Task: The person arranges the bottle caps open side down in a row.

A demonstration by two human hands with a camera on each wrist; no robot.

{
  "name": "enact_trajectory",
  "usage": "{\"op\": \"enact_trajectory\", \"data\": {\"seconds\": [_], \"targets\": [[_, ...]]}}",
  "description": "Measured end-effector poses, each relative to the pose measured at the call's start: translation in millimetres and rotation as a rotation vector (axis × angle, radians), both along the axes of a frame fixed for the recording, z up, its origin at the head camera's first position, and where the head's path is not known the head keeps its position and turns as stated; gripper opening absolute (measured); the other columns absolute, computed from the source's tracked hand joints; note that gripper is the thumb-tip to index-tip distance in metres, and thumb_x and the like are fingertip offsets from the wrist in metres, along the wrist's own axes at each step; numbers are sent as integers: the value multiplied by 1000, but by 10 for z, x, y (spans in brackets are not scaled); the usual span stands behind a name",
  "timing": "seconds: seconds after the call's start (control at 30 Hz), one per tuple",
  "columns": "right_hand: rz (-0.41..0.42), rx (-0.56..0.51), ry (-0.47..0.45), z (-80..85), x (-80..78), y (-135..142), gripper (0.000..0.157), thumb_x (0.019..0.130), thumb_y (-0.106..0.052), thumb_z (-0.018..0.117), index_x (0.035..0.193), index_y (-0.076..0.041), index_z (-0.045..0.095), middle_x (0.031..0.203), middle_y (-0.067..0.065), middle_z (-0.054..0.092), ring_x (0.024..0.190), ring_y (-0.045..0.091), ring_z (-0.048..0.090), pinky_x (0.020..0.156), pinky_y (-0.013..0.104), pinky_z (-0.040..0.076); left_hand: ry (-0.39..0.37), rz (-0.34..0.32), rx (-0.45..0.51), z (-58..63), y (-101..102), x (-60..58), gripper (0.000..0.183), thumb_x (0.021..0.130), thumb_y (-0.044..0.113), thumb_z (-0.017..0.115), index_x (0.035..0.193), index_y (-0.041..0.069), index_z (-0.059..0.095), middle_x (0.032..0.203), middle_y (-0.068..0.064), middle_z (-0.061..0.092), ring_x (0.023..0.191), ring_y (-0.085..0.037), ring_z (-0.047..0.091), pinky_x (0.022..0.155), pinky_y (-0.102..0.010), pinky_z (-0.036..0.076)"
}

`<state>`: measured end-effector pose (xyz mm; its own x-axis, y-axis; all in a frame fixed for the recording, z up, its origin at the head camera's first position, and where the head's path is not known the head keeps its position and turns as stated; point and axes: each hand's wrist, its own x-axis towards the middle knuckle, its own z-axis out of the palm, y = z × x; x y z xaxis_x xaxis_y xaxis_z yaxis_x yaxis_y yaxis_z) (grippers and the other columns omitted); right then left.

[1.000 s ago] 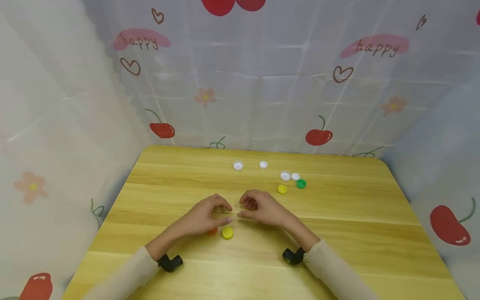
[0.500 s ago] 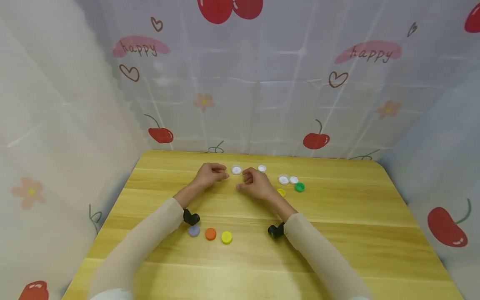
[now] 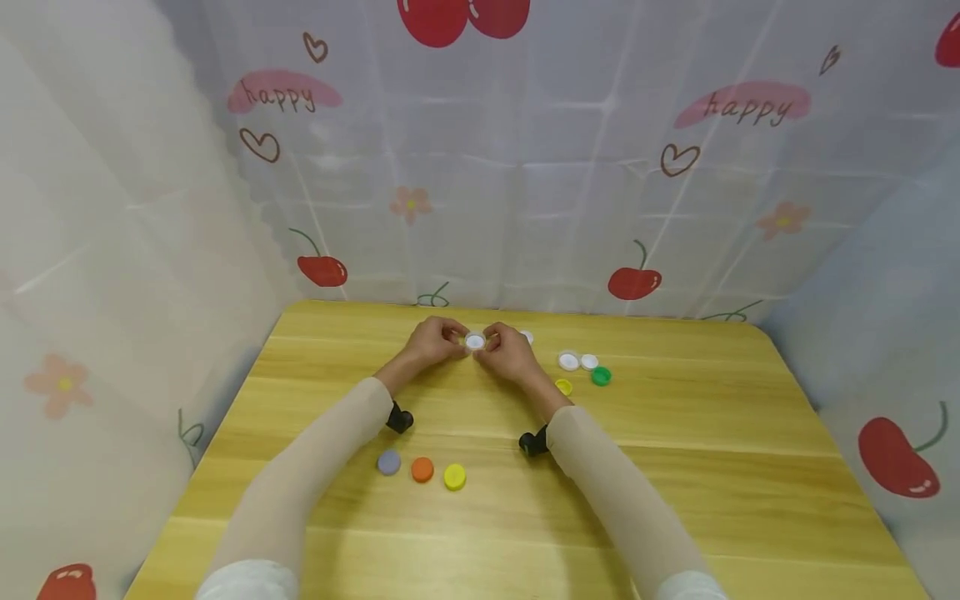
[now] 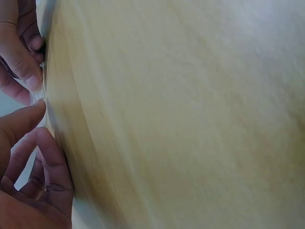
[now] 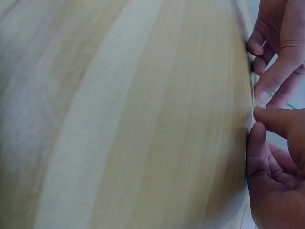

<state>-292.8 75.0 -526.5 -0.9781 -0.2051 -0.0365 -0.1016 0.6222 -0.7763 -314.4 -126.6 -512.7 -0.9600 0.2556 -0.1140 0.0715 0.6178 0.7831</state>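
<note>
A round white cap with a clear rim (image 3: 475, 341) is between both hands near the far edge of the table. My left hand (image 3: 437, 340) pinches its left side with thumb and fingers. On the other side, my right hand (image 3: 508, 352) pinches the cap's right edge with curled fingers. The thumbs nearly meet in the left wrist view, where a sliver of the clear rim (image 4: 38, 98) shows; the fingers hide most of it. Another white cap (image 3: 527, 337) sits partly hidden just behind my right hand.
Nearer on the wooden table (image 3: 697, 500) stand a purple cap (image 3: 388, 462), an orange cap (image 3: 422, 470) and a yellow cap (image 3: 454, 477) in a row. Right of my hand lie two white caps (image 3: 569, 361), a green cap (image 3: 601, 377) and a small yellow cap (image 3: 563, 387). A curtain (image 3: 495, 208) hangs behind.
Both hands have moved forward from mid-table to the far white cap and closed in on it from either side. The purple, orange and yellow caps are uncovered.
</note>
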Motion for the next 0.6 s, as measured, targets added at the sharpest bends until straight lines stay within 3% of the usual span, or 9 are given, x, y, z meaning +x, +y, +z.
{"op": "enact_trajectory", "data": {"seconds": [0.3, 0.47, 0.6], "targets": [[1, 22, 15, -7, 1, -5, 37, 97, -17, 78, 129, -2, 65, 96, 9, 76, 79, 17, 65, 74, 28, 52, 0, -34, -22, -58, -23, -2, 34, 92, 22, 87, 124, 14, 79, 94, -4, 73, 72, -14, 59, 67, -26, 46], [17, 36, 23, 12, -8, 7, 35, 96, -17, 80, 125, -3, 67, 96, 9, 76, 78, 17, 65, 74, 28, 52, 8, -24, -35, -99, -14, -24, 32, 92, 23, 87, 123, 17, 80, 94, -4, 73, 75, -15, 59, 69, -28, 46], [50, 37, 42, 24, -3, 1, 33, 97, -17, 79, 124, -2, 67, 95, 9, 76, 77, 16, 64, 74, 27, 51, 28, -42, 13, -94, -58, 19, 33, 93, 21, 86, 124, 14, 79, 99, -9, 76, 79, -17, 62, 70, -27, 47]]}}
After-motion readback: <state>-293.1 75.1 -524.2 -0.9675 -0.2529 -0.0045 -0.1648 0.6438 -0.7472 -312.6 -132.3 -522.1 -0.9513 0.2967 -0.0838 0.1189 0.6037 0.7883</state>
